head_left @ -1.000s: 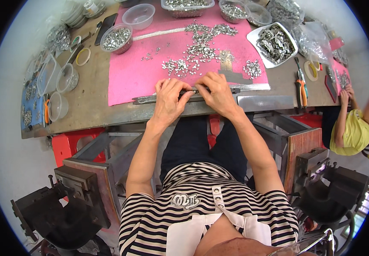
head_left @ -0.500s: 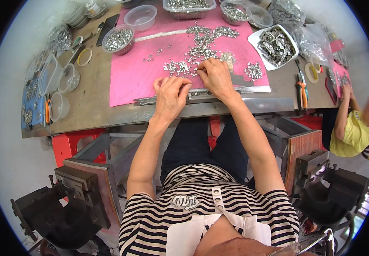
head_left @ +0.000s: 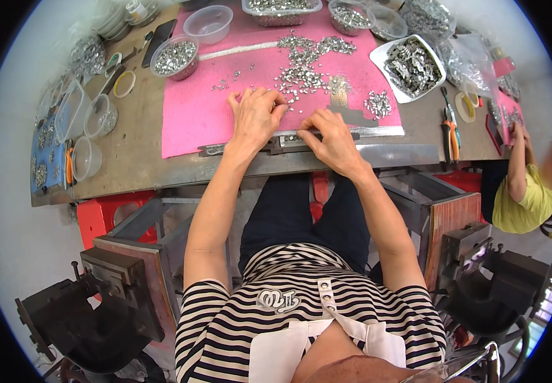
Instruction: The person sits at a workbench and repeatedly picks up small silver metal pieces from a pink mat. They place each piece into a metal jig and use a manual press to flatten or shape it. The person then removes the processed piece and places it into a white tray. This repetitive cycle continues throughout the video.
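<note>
Table (head_left: pixel 135 150): pink mat (head_left: pixel 193 121) spread across the middle, bowls at far edge. 
Metal strip (head_left: pixel 276 142): laid along the mat's near edge. 
Left hand (head_left: pixel 255 115): fingers spread over small metal pieces (head_left: pixel 301 70). 
Right hand (head_left: pixel 330 135): strip pinched. 
Risk: loose pieces could be swept off the mat.

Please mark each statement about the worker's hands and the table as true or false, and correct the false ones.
1. The left hand rests on a pink mat. True.
2. The right hand holds the orange-handled pliers. False: the pliers lie apart on the table; the right hand is at a metal strip.
3. Small silver metal parts are scattered on the mat. True.
4. The white tray is empty. False: it is full of metal pieces.
</note>
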The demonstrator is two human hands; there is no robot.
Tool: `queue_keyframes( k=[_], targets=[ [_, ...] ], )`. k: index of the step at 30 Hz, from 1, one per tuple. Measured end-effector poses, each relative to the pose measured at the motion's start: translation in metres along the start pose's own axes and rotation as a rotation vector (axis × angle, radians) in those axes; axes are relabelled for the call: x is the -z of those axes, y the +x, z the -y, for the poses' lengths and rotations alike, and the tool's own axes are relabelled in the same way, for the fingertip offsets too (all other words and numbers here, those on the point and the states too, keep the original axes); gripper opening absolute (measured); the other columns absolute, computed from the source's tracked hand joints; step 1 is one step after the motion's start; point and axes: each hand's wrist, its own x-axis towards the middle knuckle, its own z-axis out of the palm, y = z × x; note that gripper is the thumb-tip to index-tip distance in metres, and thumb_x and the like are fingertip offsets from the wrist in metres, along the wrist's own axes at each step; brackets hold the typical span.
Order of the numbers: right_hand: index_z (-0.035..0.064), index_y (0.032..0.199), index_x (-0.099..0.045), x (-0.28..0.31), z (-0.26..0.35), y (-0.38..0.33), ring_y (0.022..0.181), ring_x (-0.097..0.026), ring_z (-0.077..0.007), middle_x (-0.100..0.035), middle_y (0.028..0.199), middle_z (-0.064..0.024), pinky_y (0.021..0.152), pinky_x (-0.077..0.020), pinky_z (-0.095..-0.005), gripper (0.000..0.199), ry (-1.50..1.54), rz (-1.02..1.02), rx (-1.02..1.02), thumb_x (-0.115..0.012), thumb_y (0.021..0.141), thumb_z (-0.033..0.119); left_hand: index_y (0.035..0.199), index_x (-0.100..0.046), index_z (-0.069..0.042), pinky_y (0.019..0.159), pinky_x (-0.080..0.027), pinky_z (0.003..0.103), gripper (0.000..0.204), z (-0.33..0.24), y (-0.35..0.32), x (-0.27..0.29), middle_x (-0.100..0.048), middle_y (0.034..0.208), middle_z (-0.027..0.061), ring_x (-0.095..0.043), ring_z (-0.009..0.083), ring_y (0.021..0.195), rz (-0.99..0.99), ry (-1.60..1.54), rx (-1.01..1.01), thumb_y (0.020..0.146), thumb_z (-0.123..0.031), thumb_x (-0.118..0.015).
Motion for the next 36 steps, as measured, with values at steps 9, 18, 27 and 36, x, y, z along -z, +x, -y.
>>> queue_keyframes(
  k=[9, 18, 27, 36],
  targets=[
    [0.0067, 0.091, -0.072, -0.002, 0.001, -0.006, 0.085, -0.061, -0.0248, -0.063, 0.086, -0.0060, 0.080, -0.0419, -0.0378, 0.008, -0.037, -0.016, 0.049, -0.077, 0.085, 0.009, 0.092, -0.075, -0.015, 0.101, -0.030, 0.047, 0.011, -0.003, -0.005, 0.010, -0.066, 0.087, -0.0013, -0.058, 0.0193, 0.087, -0.007, -0.065, -0.025, 0.087, -0.024, -0.076],
    [0.0106, 0.101, -0.076, -0.012, -0.031, 0.035, 0.086, -0.063, -0.0295, -0.064, 0.085, -0.0092, 0.078, -0.0431, -0.0432, 0.013, -0.068, -0.090, -0.014, -0.072, 0.089, 0.013, 0.091, -0.072, -0.011, 0.099, -0.035, 0.042, 0.008, -0.024, -0.041, 0.022, -0.067, 0.085, -0.0005, -0.062, 0.0187, 0.086, -0.082, -0.185, -0.146, 0.085, -0.017, -0.076],
    [0.0071, 0.095, -0.072, -0.021, -0.038, 0.048, 0.089, -0.063, -0.0309, -0.064, 0.091, -0.0109, 0.081, -0.0432, -0.0432, 0.010, -0.271, -0.057, 0.070, -0.072, 0.088, 0.014, 0.090, -0.071, -0.010, 0.101, -0.034, 0.046, 0.011, -0.024, -0.053, 0.009, -0.065, 0.086, 0.0004, -0.059, 0.0211, 0.086, -0.106, -0.186, -0.195, 0.083, -0.016, -0.078],
    [0.0034, 0.092, -0.069, 0.010, -0.026, 0.020, 0.086, -0.063, -0.0310, -0.065, 0.089, -0.0108, 0.081, -0.0435, -0.0423, 0.008, -0.050, -0.026, -0.070, -0.070, 0.091, 0.011, 0.099, -0.073, -0.007, 0.104, -0.034, 0.042, 0.010, -0.018, -0.059, 0.012, -0.067, 0.091, 0.0023, -0.062, 0.0205, 0.091, -0.055, -0.285, -0.132, 0.091, -0.013, -0.073]
  ],
)
